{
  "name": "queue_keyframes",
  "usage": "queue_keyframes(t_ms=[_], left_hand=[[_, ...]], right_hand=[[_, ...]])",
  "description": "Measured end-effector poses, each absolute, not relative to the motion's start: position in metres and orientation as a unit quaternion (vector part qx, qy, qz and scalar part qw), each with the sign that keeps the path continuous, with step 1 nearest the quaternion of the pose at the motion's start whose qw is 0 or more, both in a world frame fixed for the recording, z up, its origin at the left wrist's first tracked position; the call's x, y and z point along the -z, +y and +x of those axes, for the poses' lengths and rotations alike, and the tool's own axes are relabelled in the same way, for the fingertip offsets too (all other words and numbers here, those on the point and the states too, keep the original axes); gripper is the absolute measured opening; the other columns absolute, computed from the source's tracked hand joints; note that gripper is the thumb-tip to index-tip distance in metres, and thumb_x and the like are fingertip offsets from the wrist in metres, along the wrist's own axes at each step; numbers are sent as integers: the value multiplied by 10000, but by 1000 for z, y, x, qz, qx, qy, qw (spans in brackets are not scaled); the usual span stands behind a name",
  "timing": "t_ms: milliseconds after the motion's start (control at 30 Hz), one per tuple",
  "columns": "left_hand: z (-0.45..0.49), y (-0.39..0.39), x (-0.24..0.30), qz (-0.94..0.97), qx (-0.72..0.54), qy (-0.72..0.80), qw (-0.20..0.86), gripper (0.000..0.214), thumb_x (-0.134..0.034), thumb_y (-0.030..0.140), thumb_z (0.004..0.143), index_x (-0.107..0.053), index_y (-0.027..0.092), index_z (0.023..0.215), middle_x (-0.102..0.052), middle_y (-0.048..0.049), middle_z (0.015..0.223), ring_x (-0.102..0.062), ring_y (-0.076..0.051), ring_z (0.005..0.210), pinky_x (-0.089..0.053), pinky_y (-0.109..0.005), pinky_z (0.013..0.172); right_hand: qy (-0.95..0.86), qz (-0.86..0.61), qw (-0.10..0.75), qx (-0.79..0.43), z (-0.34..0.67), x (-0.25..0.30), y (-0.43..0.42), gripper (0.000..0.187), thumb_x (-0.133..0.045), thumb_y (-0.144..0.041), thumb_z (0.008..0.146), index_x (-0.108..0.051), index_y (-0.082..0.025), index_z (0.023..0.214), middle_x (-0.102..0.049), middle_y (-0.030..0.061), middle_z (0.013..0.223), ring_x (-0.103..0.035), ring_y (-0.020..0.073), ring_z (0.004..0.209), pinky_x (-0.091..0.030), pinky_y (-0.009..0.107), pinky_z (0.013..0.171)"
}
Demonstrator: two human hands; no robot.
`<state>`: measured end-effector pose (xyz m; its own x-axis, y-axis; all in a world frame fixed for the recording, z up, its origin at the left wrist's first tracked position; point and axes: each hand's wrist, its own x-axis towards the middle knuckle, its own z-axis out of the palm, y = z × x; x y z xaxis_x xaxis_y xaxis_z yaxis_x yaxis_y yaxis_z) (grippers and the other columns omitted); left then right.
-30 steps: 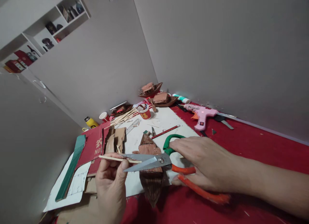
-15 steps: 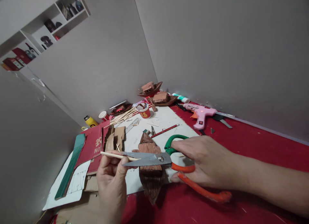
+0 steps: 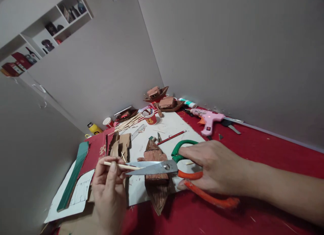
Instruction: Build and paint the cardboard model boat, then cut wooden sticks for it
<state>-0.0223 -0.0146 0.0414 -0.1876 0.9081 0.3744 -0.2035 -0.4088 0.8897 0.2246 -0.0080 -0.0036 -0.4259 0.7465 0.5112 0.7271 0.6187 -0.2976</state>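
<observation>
Between the thumb and fingers of my left hand is a thin wooden stick, lying nearly level. Its right end sits between the parted blades of the scissors, which have one green and one orange handle. My right hand is wrapped round those handles. Under the blades lies a brown model boat with a reddish-brown cabin, partly covered by the scissors.
Further back are a red paper cup, a bundle of thin sticks, a pencil and two more model boats. A pink glue gun lies at right. Cardboard pieces and a green strip lie at left.
My left hand has shifted slightly left, its fingers further from the scissor blades. The stick stays between the blades, and the scissors have barely moved.
</observation>
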Motion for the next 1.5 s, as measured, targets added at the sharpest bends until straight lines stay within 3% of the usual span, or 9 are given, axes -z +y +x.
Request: queue_keyframes(t_ms=[133,367,767,1033,1233,1500], left_hand=[[-25,-13,-41,487,-700,389,347,98,-696,269,807,-671,177,831,-672,12,781,-641,-80,640,-539,-152,597],[-22,-16,-40,480,-702,401,341,150,-754,309,748,-671,189,781,-659,33,743,-638,-73,615,-546,-148,598],[-19,-13,-40,488,-700,387,348,135,-738,307,767,-664,194,773,-637,50,694,-605,-51,560,-515,-116,550],[-19,-14,-35,478,-702,410,333,157,-781,328,713,-693,206,758,-688,35,735,-647,-72,628,-541,-132,620],[-18,-14,-31,471,-710,409,327,152,-795,326,695,-705,218,753,-705,37,752,-655,-75,643,-539,-128,621],[-15,-14,-31,471,-717,393,330,126,-783,309,711,-710,211,744,-704,20,741,-647,-88,642,-549,-152,599]], right_hand=[[-846,-447,291,-21,226,3,-7,457,-598,-645,765,-461,-214,702,-620,41,648,-540,185,555,-274,308,521],[-849,-445,284,-35,224,-4,-7,445,-651,-605,735,-485,-195,690,-614,33,664,-536,174,558,-281,286,516],[-851,-434,294,-30,227,4,-7,478,-605,-653,758,-479,-204,654,-598,24,580,-493,149,478,-238,294,483],[-853,-444,274,-31,227,-1,-8,473,-620,-651,739,-500,-196,693,-626,35,641,-542,175,534,-268,291,502],[-853,-442,275,-22,226,-4,-8,342,-631,-504,764,-482,-208,680,-609,29,624,-541,184,530,-278,308,499],[-849,-445,284,-21,228,-2,-9,417,-610,-584,771,-460,-221,632,-584,15,563,-498,164,468,-230,309,476]])
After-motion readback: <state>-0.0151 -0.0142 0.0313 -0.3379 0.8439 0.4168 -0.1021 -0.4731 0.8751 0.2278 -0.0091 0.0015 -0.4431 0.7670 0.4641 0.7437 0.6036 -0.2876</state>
